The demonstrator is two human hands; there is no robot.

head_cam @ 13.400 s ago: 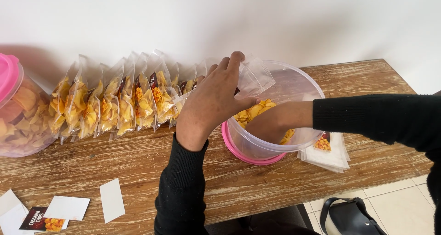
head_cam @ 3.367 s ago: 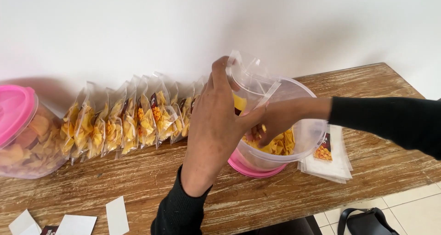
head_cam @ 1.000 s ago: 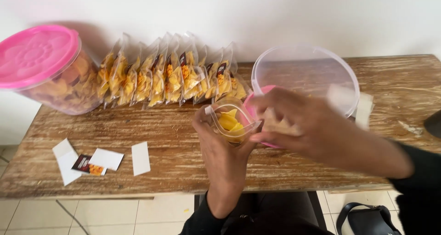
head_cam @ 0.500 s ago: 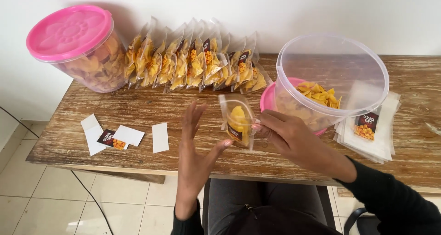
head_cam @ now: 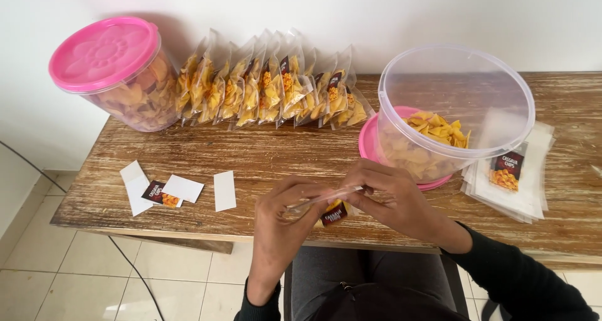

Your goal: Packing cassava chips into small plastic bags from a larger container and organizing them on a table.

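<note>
A small clear pouch of yellow chips [head_cam: 331, 209] with a dark label is held over the table's front edge. My left hand [head_cam: 282, 220] pinches the left end of its top strip. My right hand [head_cam: 392, 198] pinches the right end. Just behind my right hand stands an open clear tub [head_cam: 495, 82] with yellow chips at its bottom, set on its pink lid [head_cam: 367, 146].
A row of several filled chip pouches [head_cam: 269, 89] leans on the wall. A lidded pink-topped tub of chips [head_cam: 119, 76] stands at the back left. A stack of empty pouches [head_cam: 520, 183] lies at the right, paper labels [head_cam: 169, 189] at the front left of the wooden table [head_cam: 263, 158].
My left hand, open half a second ago, has closed on the pouch's top. The pouch has come down and nearer to me, and both hands now grip it.
</note>
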